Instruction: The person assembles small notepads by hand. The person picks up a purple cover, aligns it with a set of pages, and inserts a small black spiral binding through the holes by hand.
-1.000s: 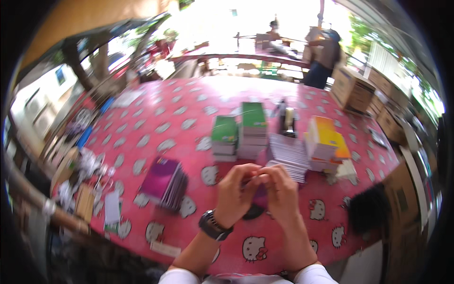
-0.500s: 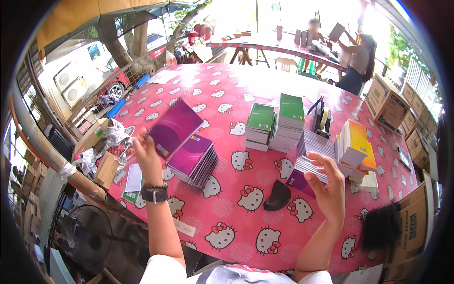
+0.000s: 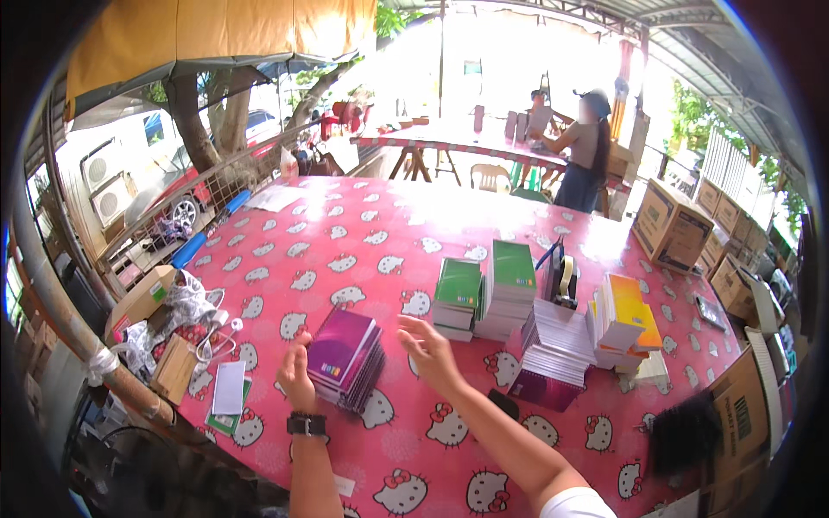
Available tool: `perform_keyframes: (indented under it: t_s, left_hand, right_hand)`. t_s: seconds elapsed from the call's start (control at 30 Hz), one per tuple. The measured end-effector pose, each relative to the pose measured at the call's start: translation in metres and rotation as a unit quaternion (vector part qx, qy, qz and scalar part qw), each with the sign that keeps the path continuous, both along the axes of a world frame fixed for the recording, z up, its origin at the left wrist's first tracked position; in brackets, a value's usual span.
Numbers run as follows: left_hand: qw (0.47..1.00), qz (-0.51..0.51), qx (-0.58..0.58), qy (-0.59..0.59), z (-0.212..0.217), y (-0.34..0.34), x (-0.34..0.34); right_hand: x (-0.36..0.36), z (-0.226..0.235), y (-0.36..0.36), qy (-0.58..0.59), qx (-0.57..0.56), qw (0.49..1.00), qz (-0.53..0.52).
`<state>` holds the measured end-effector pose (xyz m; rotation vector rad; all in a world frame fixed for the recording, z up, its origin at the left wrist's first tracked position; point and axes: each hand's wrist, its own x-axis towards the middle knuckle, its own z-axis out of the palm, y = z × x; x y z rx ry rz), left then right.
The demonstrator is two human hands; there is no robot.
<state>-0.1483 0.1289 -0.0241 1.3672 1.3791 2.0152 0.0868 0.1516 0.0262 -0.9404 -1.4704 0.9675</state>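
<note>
A stack of purple spiral notebooks stands on the pink cartoon-print tablecloth. My left hand, with a dark watch on its wrist, is at the stack's left side, fingers extended upward; whether it touches the edges I cannot tell. To the right of the stack my right hand hangs open, fingers stretched toward it and nothing held. Farther right lies a long row of purple-covered notebooks, their page edges facing up. A dark curved object is partly hidden behind my right forearm.
Green notebook stacks, yellow-orange notebooks and a tape dispenser stand at the right. White and green cards lie at left. Cardboard boxes line the right edge. Two people are at a far table.
The purple notebook in my left hand has come down onto the stack, and that hand has loosened. My right hand has moved left, from the notebook row toward the stack. The view has shifted upward.
</note>
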Motion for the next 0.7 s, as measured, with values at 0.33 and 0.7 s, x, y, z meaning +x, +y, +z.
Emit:
perform_keyframes:
  t_s: [0.33,0.7]
  left_hand:
    - [0.999,0.038,0.008,-0.023,0.000,-0.008,0.018]
    - [0.992,0.043,0.045,-0.108,-0.010,-0.010,0.009]
  right_hand:
    - [-0.089,-0.049,0.054,0.179,0.011,0.984,0.015]
    - [-0.087,0.019,-0.004,-0.304,0.324,0.896,-0.018]
